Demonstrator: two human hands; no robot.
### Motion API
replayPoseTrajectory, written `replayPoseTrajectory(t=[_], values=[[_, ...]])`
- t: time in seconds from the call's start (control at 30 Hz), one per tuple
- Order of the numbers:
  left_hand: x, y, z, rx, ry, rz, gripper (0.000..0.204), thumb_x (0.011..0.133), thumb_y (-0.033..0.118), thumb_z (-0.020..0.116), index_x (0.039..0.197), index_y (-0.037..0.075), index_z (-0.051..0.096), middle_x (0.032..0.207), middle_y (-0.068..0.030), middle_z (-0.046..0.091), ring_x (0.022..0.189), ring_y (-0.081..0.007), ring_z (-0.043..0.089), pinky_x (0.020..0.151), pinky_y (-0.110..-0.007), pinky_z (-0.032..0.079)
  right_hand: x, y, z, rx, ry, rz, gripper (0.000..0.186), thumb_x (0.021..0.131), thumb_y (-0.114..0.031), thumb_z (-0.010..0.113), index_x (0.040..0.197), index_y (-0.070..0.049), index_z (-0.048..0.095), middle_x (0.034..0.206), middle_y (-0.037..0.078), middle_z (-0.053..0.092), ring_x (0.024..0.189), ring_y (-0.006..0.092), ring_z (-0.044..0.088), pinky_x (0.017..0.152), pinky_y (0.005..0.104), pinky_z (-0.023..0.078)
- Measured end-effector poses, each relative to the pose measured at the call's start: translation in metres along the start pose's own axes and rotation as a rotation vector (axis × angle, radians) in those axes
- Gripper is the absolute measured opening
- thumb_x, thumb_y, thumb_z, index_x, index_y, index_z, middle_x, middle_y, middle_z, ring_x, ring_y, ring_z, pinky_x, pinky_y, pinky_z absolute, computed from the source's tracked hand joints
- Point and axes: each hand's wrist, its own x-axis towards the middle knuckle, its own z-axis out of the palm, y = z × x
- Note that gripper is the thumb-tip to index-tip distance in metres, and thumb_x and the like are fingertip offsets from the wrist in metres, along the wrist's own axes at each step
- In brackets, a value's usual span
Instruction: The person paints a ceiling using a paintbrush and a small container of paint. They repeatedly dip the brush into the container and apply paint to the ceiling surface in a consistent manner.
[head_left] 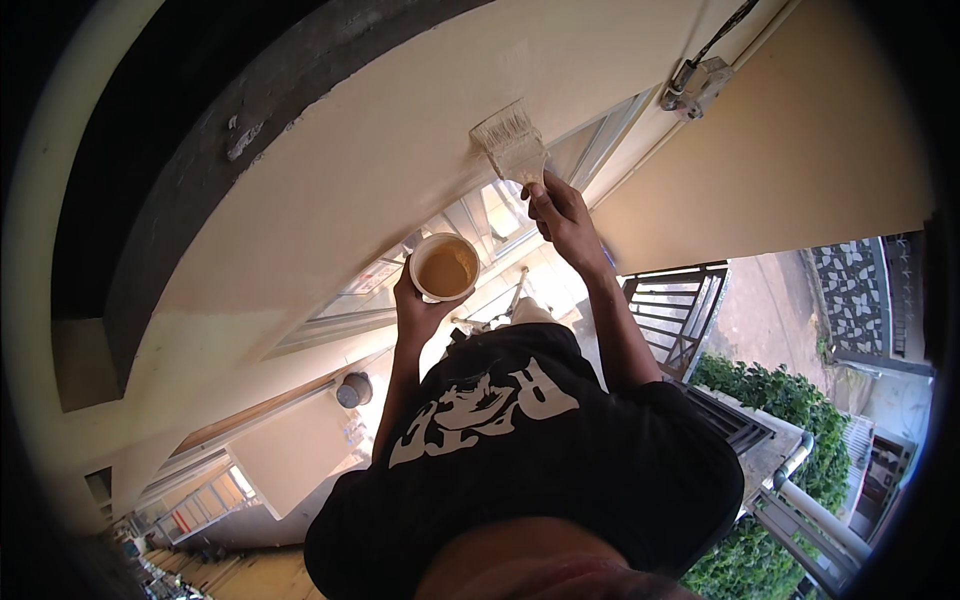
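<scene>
In my right hand (568,225) is a wide paintbrush (512,145), gripped by its handle. Its bristles are coated in pale beige paint and meet, or come very close to, the cream wall (400,130) above a window. Lower and to the left, my left hand (418,308) is wrapped round a white paint cup (477,268). Tan paint (445,270) lies inside the cup, with streaks on its inner wall. The cup's mouth faces up toward me. A fresh-looking streaked patch of paint shows on the wall just above the bristles.
A window (490,215) sits behind both hands. An electrical fitting with cables (697,88) is fixed at the upper right. Down below are a dark bucket (353,390), a metal railing (675,305) and green bushes (790,410). A dark curved ledge (200,180) borders the wall at upper left.
</scene>
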Motion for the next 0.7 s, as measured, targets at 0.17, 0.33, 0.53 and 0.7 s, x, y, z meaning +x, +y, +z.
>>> replayPoseTrajectory(t=[0.17, 0.33, 0.53, 0.7], values=[[-0.022, -0.012, -0.012, -0.009, 0.039, -0.006, 0.074, 0.071, 0.013, 0.098, 0.133, 0.0, 0.061, 0.122, -0.0147, 0.073, 0.113, -0.0266, 0.072, 0.099, -0.04, 0.057, -0.05, -0.023, -0.026, -0.255, 0.231, 0.067, 0.034, 0.111, -0.034, 0.056, 0.107, -0.002, 0.067, 0.073, -0.005, 0.049, 0.06, 0.0045, 0.039, 0.054, 0.0248, 0.032], [-0.036, -0.022, -0.017, -0.046, 0.0, -0.104, 0.073, 0.071, 0.015, 0.098, 0.132, -0.001, 0.061, 0.12, -0.0144, 0.073, 0.113, -0.0253, 0.072, 0.098, -0.04, 0.058, -0.032, -0.086, -0.019, -0.932, 0.653, -0.206, 0.023, 0.11, -0.022, 0.054, 0.103, -0.001, 0.062, 0.076, 0.024, 0.067, 0.065, 0.0417, 0.066, 0.058, 0.0475, 0.048], [-0.05, -0.061, -0.019, 0.022, -0.059, -0.207, 0.072, 0.073, 0.017, 0.098, 0.132, 0.0, 0.061, 0.118, -0.0124, 0.073, 0.11, -0.0226, 0.072, 0.095, -0.04, 0.06, -0.083, -0.067, 0.133, -0.913, 0.017, -0.349, 0.022, 0.102, -0.022, 0.065, 0.118, -0.007, 0.062, 0.079, 0.017, 0.07, 0.061, 0.0392, 0.067, 0.053, 0.0488, 0.052], [-0.048, -0.049, -0.024, -0.037, -0.11, -0.059, 0.073, 0.07, 0.016, 0.099, 0.132, 0.002, 0.061, 0.118, -0.012, 0.073, 0.11, -0.022, 0.072, 0.093, -0.039, 0.061, -0.059, -0.069, 0.125, -0.965, 0.122, -0.365, 0.017, 0.1, -0.024, 0.068, 0.106, -0.008, 0.07, 0.079, 0.011, 0.072, 0.059, 0.0342, 0.067, 0.053, 0.0461, 0.052]])
